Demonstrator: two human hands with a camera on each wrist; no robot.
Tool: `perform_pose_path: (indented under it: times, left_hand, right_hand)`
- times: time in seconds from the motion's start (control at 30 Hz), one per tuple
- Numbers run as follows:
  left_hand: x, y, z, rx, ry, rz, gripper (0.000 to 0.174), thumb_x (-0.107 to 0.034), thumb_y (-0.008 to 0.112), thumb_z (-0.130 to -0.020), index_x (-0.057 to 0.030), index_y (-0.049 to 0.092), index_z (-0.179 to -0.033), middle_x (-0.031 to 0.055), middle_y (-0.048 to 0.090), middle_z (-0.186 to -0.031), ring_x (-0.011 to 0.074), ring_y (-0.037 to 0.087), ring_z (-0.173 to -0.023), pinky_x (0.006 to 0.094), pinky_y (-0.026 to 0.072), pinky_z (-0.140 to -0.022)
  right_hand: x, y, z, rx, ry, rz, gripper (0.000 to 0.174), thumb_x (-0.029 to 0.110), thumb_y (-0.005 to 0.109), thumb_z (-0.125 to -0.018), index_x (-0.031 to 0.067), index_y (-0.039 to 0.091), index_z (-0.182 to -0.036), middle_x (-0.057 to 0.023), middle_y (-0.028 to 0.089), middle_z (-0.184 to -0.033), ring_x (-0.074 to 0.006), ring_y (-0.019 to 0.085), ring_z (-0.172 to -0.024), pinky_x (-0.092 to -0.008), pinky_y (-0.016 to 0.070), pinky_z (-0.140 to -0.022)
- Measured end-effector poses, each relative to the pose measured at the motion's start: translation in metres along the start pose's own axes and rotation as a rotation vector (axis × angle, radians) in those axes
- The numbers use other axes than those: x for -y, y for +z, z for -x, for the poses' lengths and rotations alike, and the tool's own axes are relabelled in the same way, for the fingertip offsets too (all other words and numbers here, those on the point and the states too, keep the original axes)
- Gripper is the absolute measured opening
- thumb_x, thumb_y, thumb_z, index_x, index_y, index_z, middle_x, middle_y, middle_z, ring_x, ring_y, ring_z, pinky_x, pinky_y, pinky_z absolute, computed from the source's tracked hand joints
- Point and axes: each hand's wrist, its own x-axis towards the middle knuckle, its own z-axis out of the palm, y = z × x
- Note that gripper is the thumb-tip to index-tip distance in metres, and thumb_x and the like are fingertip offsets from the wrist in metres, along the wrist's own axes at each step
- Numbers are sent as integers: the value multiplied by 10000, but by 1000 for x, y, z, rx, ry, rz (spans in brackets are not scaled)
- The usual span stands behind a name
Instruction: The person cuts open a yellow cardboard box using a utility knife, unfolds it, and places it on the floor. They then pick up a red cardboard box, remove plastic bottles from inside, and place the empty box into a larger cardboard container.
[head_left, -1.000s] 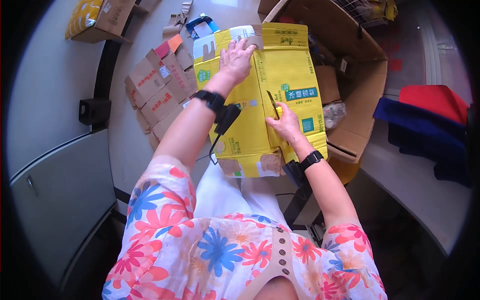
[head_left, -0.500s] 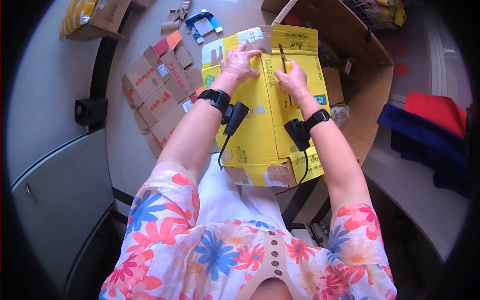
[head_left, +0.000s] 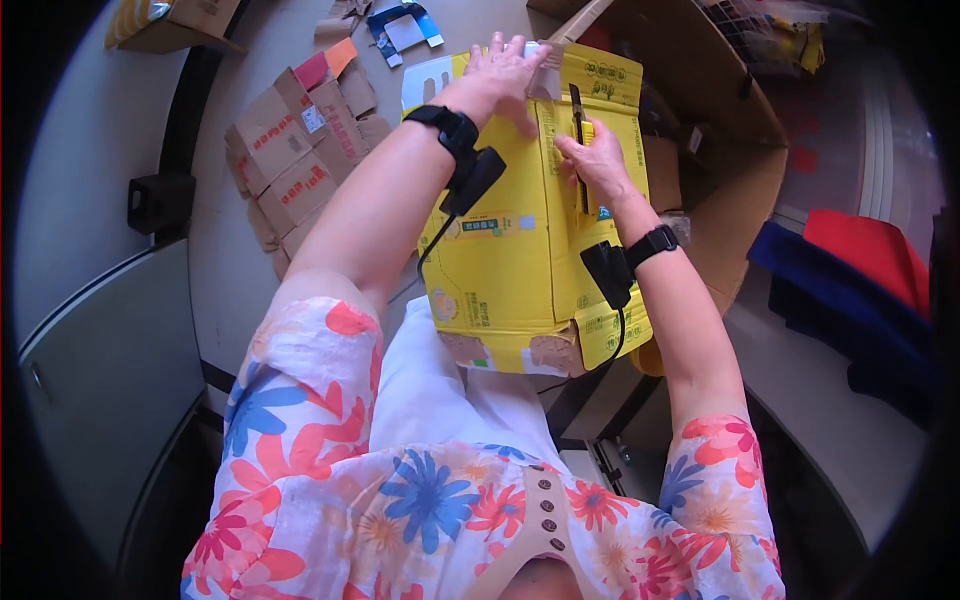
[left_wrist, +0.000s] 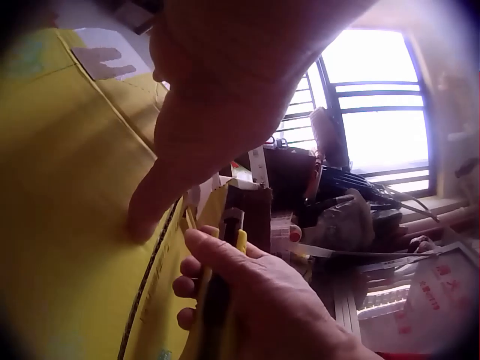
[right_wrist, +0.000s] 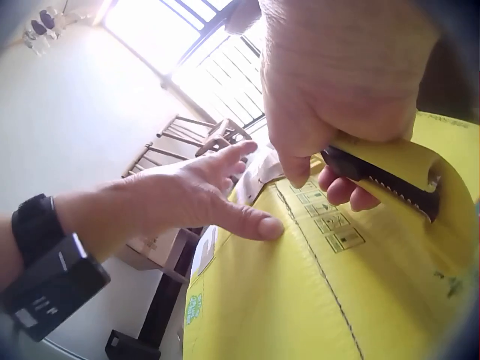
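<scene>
1. Yellow cardboard (head_left: 490, 285) lies at the upper centre.
2. Left hand (head_left: 497, 82) rests near its top edge, grip spread.
3. Right hand (head_left: 598, 165) has its grip curled round a utility knife (head_left: 587, 132).

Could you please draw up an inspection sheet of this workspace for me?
Surface: pale floor, partly covered by cardboard at left.
Job's things: yellow cardboard carton in front of the person, far-end flap folded out; utility knife over it, blade out and pointing toward the far end.
Clutter: flattened brown cardboard and a blue cardboard piece beyond the carton's left side.
Hands: left hand spread at the carton's far end; right hand grips the knife.
Cables: one black cable hangs from each wrist camera, both passing over or beside the carton.
Surroundings: large open brown box, red cloth and dark blue cloth at right.
</scene>
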Motion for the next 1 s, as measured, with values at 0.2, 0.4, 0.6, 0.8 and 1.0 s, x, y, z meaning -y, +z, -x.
perform_pose_path:
  times: [0.2,0.4,0.6,0.8,1.0]
  left_hand:
    - [-2,-5,-16,-72,53,61,1072,-431,828,-431,-151,326,-1336,140,463,-1165,343,399,-1142,428,366,-929]
    - [-3,-15,-1,-87,4,-112,980,-405,843,-421,-104,398,-1241,175,470,-1116,335,436,-1095,411,400,-894]
    - [14,-27,11,62,12,2,869,-331,821,-492,-144,418,-1239,179,475,-1115,333,459,-1066,373,403,-914]
    - [12,-11,31,2,-30,44,747,-329,807,-526,-160,494,-1184,148,475,-1128,318,440,-1122,368,408,-934]
    - [13,-7,22,35,-86,-44,734,-362,799,-528,-187,508,-1178,167,474,-1091,320,430,-1101,400,392,-916]
  right_hand:
    - [0,-18,37,11,81,-99,409,163,631,-744,32,507,-1111,-37,590,-745,-104,559,-556,-256,470,-443]
    - [2,-18,74,-17,84,-139,406,170,627,-757,62,506,-1129,-21,585,-729,-88,555,-558,-235,461,-430]
    - [12,-11,100,65,132,-189,414,169,631,-808,51,466,-1168,-12,551,-773,-81,543,-592,-208,439,-428]
    - [-8,-7,139,77,139,-224,418,150,620,-794,39,466,-1166,-14,559,-779,-82,552,-601,-211,443,-429]
    - [-32,6,154,-6,193,-92,440,183,631,-729,32,507,-1124,-83,619,-701,-169,618,-619,-298,497,-495]
